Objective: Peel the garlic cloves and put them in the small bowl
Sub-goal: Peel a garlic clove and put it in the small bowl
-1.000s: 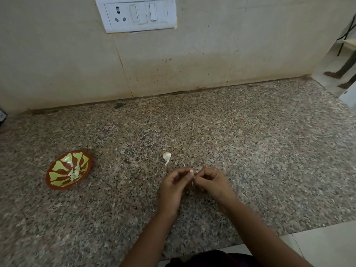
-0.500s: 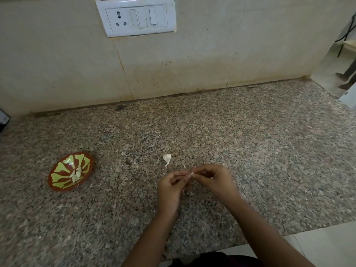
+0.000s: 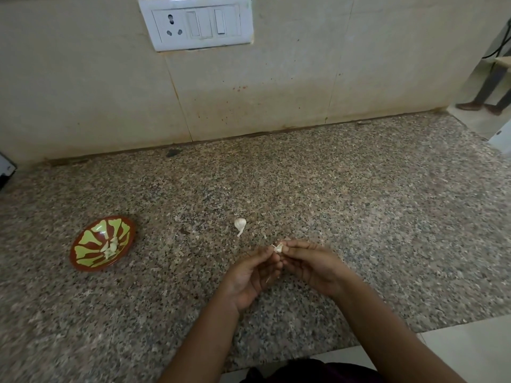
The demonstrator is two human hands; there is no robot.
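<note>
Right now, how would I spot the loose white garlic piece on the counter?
From the white wall switch plate, look straight down onto the speckled granite counter. The white tailed garlic piece lies alone, outside the red-and-green bowl, untouched by the left hand or right hand.

There's only one camera here, worn on the person's head. It looks forward and steeply down across the granite counter, with the tiled wall along 12 o'clock and floor showing at 5. It sits close: the left hand and right hand, entering from 6 o'clock, pinch a garlic clove just below centre.
</note>
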